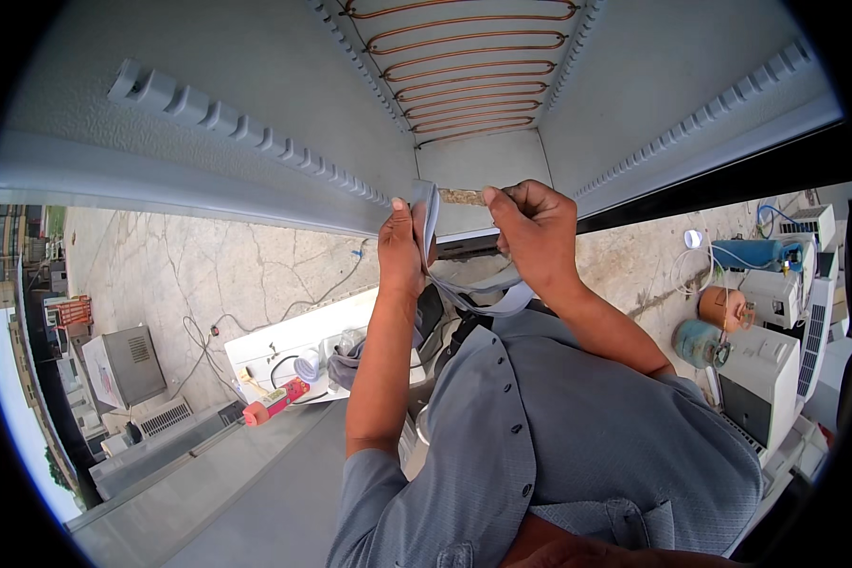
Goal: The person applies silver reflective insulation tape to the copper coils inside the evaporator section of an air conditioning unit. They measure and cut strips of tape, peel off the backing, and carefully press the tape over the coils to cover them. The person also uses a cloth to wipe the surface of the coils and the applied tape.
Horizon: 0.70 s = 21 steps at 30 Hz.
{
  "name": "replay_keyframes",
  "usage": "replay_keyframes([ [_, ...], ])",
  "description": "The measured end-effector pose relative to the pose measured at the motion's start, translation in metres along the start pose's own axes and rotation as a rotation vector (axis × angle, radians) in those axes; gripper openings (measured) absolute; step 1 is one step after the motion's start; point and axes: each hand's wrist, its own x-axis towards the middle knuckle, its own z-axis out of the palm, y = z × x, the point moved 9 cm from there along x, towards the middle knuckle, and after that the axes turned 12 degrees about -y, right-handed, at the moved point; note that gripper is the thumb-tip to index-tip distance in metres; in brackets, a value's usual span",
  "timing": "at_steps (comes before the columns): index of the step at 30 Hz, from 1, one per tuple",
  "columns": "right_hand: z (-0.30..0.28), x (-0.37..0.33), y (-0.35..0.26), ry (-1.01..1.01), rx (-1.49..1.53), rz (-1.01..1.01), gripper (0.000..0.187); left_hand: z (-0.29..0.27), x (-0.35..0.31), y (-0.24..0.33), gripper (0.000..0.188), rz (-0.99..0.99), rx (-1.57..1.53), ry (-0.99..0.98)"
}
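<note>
A long, pale grey strip (432, 220) is in the middle of the frame. It stands up in a fold, then hangs in loops in front of the person's grey shirt (577, 426). The left hand (402, 248) has its fingers clamped on the fold, though most of them are hidden. The right hand (542, 232) is just to the right. Its fingers curl in with the thumb close by, but I cannot tell if they pinch anything.

Above the hands is the inside of a tall white cabinet (284, 57), with rows of copper tube (473, 35) at the top.

Left of the middle, low down, is a white bench (256, 350). A pink bottle (276, 401) near its edge has a label, too small to read. A grey cloth (346, 364) lies to its right.

At the right side are a blue tank (753, 253), an orange tank (724, 308) and a teal tank (699, 341).
</note>
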Motion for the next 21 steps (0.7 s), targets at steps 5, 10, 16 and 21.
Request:
replay_keyframes([
  [5, 0.000, 0.000, 0.001, -0.010, -0.015, 0.006, 0.029, -0.001, -0.002, 0.000, 0.051, 0.010, 0.018, 0.008],
  [10, -0.003, 0.000, 0.003, 0.003, -0.029, 0.062, 0.029, -0.007, -0.002, 0.009, 0.050, 0.167, 0.268, 0.050],
  [16, 0.002, 0.000, 0.021, -0.063, 0.119, 0.141, 0.025, 0.019, -0.013, 0.028, 0.036, 0.395, 0.262, 0.007],
  [21, 0.009, -0.001, 0.031, -0.133, 0.176, 0.186, 0.023, 0.029, -0.016, 0.024, 0.018, 0.407, 0.099, -0.040],
])
